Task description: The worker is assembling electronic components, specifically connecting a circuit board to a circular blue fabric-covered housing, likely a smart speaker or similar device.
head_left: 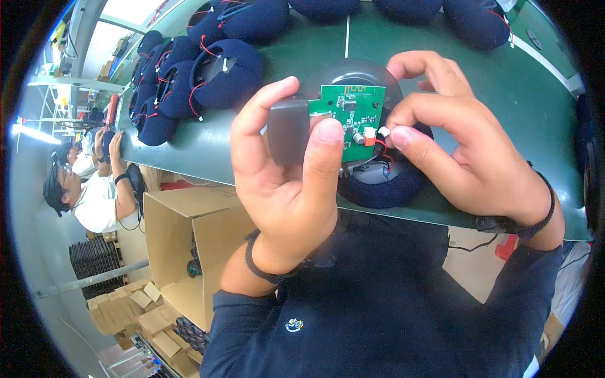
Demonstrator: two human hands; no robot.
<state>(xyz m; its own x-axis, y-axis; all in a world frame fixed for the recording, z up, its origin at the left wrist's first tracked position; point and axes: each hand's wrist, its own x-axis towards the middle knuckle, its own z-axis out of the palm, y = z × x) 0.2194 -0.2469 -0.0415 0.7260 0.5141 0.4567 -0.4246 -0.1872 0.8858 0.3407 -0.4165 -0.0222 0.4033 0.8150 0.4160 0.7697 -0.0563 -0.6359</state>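
My left hand (277, 189) holds a green circuit board (346, 113) up over the bench, its thumb pressed on the board's face. A dark rectangular block (288, 129) at the board's left side rests within the same grip. My right hand (466, 142) pinches a small white plug (384, 131) between thumb and forefinger, just beside the white and orange-red sockets (370, 137) on the board. Red and dark wires (386, 154) run behind the board. Beneath sits a round shell (384, 194) covered in navy fabric, with a dark rim, partly hidden by my hands and the board.
Several navy fabric shells (230, 75) with red leads crowd the left and far side of the green bench (283, 75). An open cardboard box (170, 233) stands below the bench's left edge. Farther left, a co-worker in white (101, 201) handles a dark piece.
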